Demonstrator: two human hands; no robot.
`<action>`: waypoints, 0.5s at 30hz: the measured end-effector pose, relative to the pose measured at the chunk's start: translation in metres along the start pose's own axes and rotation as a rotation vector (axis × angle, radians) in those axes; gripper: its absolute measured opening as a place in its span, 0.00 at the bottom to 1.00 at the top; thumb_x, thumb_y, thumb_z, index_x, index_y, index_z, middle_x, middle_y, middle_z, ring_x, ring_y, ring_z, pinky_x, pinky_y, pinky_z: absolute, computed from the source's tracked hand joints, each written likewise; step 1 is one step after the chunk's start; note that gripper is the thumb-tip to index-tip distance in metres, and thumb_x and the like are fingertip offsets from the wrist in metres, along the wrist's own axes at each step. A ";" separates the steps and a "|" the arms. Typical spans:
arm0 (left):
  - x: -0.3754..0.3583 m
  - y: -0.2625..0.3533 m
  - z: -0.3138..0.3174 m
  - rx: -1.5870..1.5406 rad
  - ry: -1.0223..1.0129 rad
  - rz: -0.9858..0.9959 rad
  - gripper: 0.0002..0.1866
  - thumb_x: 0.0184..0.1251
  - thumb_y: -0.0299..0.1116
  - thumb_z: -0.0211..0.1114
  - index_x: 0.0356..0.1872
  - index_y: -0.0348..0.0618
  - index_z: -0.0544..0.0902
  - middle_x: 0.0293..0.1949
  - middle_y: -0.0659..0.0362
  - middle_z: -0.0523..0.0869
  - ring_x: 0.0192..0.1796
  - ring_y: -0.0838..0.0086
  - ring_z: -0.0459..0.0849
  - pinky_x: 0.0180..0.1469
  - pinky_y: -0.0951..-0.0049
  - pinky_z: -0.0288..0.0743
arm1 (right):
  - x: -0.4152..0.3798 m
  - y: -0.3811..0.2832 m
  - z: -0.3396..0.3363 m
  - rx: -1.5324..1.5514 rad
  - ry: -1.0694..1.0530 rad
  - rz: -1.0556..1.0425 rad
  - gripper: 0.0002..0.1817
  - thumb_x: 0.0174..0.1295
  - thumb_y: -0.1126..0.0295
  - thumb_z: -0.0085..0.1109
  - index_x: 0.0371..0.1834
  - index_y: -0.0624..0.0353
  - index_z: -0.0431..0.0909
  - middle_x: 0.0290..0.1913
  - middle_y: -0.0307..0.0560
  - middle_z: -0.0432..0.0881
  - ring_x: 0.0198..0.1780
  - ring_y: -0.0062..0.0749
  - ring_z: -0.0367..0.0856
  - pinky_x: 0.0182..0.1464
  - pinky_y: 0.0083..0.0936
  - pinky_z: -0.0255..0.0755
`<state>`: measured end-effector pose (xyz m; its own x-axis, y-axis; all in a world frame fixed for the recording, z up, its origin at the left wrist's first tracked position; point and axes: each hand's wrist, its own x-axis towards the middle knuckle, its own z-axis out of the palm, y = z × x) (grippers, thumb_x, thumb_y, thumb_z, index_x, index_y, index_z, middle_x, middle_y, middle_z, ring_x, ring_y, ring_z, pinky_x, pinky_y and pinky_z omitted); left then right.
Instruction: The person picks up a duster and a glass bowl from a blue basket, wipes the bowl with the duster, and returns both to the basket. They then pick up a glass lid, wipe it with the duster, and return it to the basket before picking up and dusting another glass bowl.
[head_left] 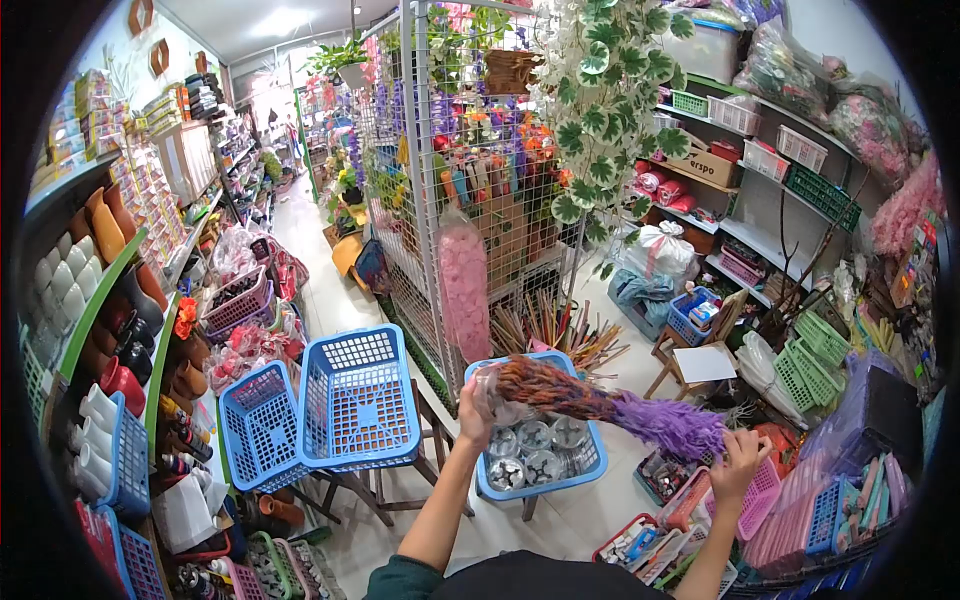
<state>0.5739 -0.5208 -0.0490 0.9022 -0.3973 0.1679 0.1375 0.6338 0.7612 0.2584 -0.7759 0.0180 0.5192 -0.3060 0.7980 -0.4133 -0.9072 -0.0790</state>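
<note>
My left hand point(474, 412) is closed around the left end of a long bunch of dried flowers point(665, 424), where something clear covers it. The bunch is rusty brown along its left half and purple along its right half. At its purple tip, my right hand point(738, 462) has its fingers closed on the ends. The bunch is held nearly level, sloping down to the right. Below it stands a blue plastic basket point(598, 478) holding several clear round glass-like containers point(543, 467), partly hidden by the bunch.
Two blue baskets, one upright point(360, 345) and one tilted point(262, 415), rest on stools at left. A wire mesh rack point(415, 200) with hanging leaves rises ahead. Shelves of vases point(105, 220) line the left. Pink baskets point(760, 500) and bundles crowd the right.
</note>
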 end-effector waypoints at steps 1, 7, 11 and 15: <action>0.003 -0.007 -0.005 -0.001 0.002 0.002 0.31 0.73 0.53 0.36 0.59 0.36 0.74 0.51 0.51 0.82 0.55 0.64 0.79 0.62 0.63 0.68 | 0.000 -0.004 0.001 -0.022 0.022 -0.004 0.11 0.44 0.70 0.57 0.32 0.60 0.80 0.30 0.44 0.72 0.39 0.38 0.70 0.58 0.44 0.53; 0.008 -0.002 -0.022 -0.068 -0.092 0.019 0.32 0.73 0.53 0.35 0.58 0.35 0.74 0.51 0.51 0.82 0.55 0.63 0.80 0.61 0.62 0.69 | 0.000 -0.004 -0.008 0.103 -0.074 -0.058 0.11 0.42 0.72 0.57 0.32 0.61 0.79 0.32 0.45 0.73 0.39 0.40 0.71 0.55 0.42 0.53; 0.006 -0.001 -0.009 -0.039 -0.004 0.033 0.32 0.73 0.54 0.36 0.59 0.36 0.73 0.53 0.52 0.81 0.55 0.62 0.79 0.62 0.62 0.69 | 0.003 0.002 -0.001 -0.011 0.008 0.005 0.11 0.41 0.71 0.58 0.30 0.61 0.80 0.30 0.44 0.72 0.38 0.39 0.70 0.55 0.43 0.53; 0.007 -0.004 -0.013 -0.170 -0.058 -0.038 0.30 0.74 0.53 0.39 0.59 0.37 0.73 0.54 0.53 0.81 0.56 0.63 0.79 0.62 0.63 0.68 | 0.002 -0.017 0.001 0.131 -0.009 0.008 0.11 0.41 0.71 0.59 0.31 0.60 0.79 0.30 0.44 0.73 0.38 0.39 0.71 0.55 0.44 0.53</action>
<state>0.5847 -0.5176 -0.0587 0.8705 -0.4579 0.1806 0.2426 0.7184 0.6520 0.2674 -0.7611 0.0205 0.5232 -0.3150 0.7919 -0.3165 -0.9346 -0.1626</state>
